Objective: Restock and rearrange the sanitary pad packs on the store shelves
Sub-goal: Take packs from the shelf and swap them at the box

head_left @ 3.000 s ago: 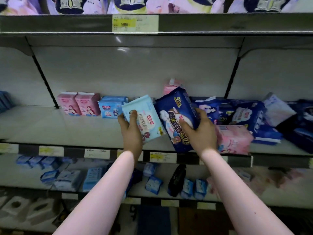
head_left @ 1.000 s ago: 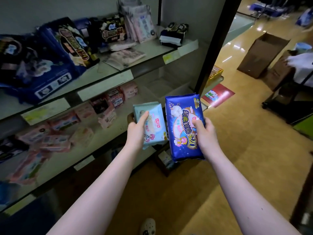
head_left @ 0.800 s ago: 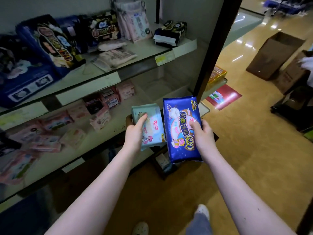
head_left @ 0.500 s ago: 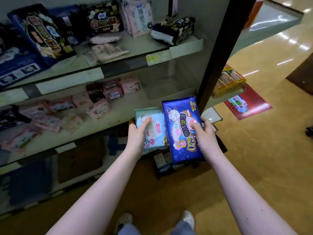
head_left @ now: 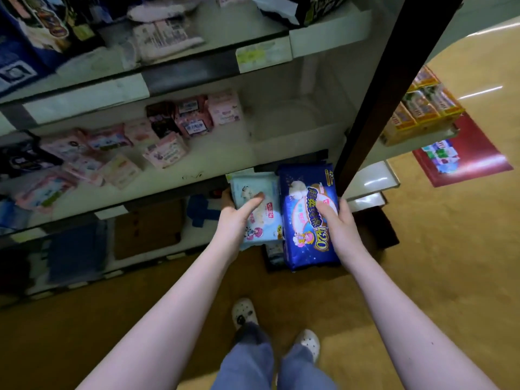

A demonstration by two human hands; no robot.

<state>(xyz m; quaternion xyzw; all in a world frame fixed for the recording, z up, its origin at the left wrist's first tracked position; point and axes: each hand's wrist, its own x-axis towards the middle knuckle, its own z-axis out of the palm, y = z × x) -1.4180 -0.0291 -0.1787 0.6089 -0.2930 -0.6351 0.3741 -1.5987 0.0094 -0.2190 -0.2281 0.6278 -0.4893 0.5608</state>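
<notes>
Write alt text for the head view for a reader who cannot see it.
A person's left hand grips a light blue pad pack and the right hand a dark blue pad pack, held side by side. Small pink pad packs lie scattered on the store shelf beyond; white clogs show on the tan floor.

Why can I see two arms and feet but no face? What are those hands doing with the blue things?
The camera sits on the person's head and looks down, so you see what they see: their own arms, jeans and white shoes. No robot here, just two bare hands. The left hand holds a light blue pad pack, thumb on top. The right hand holds a bigger dark blue pad pack. The packs are side by side in front of the store shelves. On the middle shelf lie small pink packs.
</notes>
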